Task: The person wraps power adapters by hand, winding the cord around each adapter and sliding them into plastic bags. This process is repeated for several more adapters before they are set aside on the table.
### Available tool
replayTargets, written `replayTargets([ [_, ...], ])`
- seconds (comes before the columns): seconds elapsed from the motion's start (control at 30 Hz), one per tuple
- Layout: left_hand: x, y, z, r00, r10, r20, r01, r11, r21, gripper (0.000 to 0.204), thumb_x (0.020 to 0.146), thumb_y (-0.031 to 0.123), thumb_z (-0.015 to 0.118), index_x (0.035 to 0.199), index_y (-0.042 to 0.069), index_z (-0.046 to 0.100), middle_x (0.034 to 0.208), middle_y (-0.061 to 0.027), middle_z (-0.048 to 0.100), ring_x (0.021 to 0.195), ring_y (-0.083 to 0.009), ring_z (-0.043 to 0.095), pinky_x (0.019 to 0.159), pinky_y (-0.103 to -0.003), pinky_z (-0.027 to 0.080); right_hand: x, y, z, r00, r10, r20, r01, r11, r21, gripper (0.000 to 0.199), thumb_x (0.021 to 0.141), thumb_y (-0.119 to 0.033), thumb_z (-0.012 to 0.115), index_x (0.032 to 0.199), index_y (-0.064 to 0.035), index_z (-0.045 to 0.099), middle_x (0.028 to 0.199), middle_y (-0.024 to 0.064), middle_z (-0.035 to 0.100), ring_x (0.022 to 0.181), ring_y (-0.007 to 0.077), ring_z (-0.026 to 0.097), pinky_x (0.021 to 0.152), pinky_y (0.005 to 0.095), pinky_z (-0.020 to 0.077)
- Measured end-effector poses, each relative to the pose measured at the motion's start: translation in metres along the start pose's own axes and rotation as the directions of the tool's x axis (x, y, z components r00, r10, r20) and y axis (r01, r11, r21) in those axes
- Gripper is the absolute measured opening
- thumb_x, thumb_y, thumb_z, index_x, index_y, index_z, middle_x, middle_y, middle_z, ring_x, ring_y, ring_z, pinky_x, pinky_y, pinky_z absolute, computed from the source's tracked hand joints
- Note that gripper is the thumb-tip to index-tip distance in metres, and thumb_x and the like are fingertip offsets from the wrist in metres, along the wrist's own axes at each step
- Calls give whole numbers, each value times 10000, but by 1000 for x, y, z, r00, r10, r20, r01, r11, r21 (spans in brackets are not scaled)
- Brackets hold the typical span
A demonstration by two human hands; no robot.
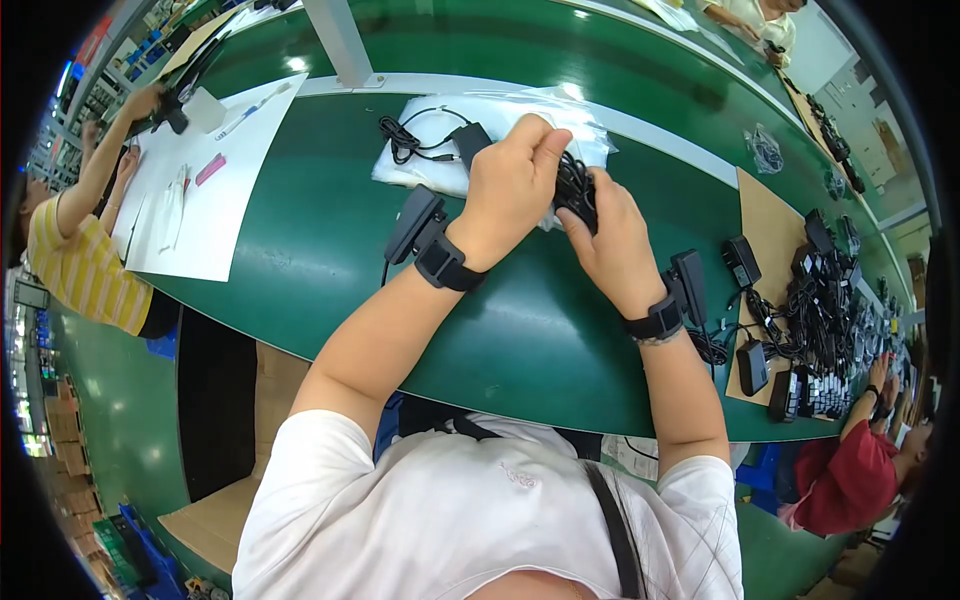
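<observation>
My right hand [612, 240] is closed around a coiled black cable [574, 190], thumb on the near side. Just left of it, my left hand [508, 185] is closed with thumb and forefinger pressed together at the coil's upper edge. What the left fingers pinch is hidden. Both hands are over a stack of clear plastic bags [398, 172]. On these bags, partly behind my left hand, lies a black power adapter [470, 141], with its looped cord [400, 140] to the left.
Brown cardboard [752, 200] at right carries a heap of black adapters and cables [820, 300]. White paper [205, 235] at left holds a pink object [211, 169] and a pen [238, 122]. A metal post [340, 45] rises behind the bags. Other people work around the green table.
</observation>
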State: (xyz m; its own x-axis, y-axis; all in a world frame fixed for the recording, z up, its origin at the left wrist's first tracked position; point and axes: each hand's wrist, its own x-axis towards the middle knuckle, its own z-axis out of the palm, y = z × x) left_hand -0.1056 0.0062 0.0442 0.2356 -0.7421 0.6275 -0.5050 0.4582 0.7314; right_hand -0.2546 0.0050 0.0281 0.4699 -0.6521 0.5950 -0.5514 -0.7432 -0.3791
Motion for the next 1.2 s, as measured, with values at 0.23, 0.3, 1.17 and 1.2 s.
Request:
replayTargets([
  [0.23, -9, 5, 6, 902, 386, 194, -427, 864, 266, 164, 797, 138, 605, 720, 51, 489, 558, -121, 535, 509, -281, 549, 446, -346, 427, 9, -3, 2, 963, 236, 132, -266, 915, 303, 146, 832, -107, 542, 891, 26, 529, 734, 132, 591, 661, 270, 575, 629, 346, 461],
  [0.3, -8, 10, 5, 903, 372, 217, -425, 848, 315, 186, 797, 142, 591, 705, 59, 452, 532, -103, 528, 494, -263, 561, 436, -346, 429, 20, 1, -8, 844, 430, 321, -530, 573, 625, 139, 845, -119, 532, 893, 11, 535, 748, 105, 588, 673, 223, 568, 635, 326, 463],
  [1.17, 89, 1, -41, 983, 114, 146, -123, 991, 54, 701, 677, 484, 709, 1112, -26, 505, 1015, -164, 557, 918, -262, 538, 836, -321, 419, 44, -14, -21, 934, 347, 86, -289, 587, 756, 414, 862, -294, 552, 1139, -2, 456, 938, 69, 535, 771, 122, 537, 639, 258, 467],
  [1.2, 93, -8, -39, 894, -162, 417, 299, 909, -289, 683, 707, 494, 690, 1109, -30, 515, 1030, -136, 565, 925, -217, 540, 842, -299, 419, 47, -14, -20, 934, 333, 133, -304, 541, 784, 421, 862, -295, 549, 1143, 6, 460, 946, 80, 539, 780, 119, 539, 639, 254, 468],
])
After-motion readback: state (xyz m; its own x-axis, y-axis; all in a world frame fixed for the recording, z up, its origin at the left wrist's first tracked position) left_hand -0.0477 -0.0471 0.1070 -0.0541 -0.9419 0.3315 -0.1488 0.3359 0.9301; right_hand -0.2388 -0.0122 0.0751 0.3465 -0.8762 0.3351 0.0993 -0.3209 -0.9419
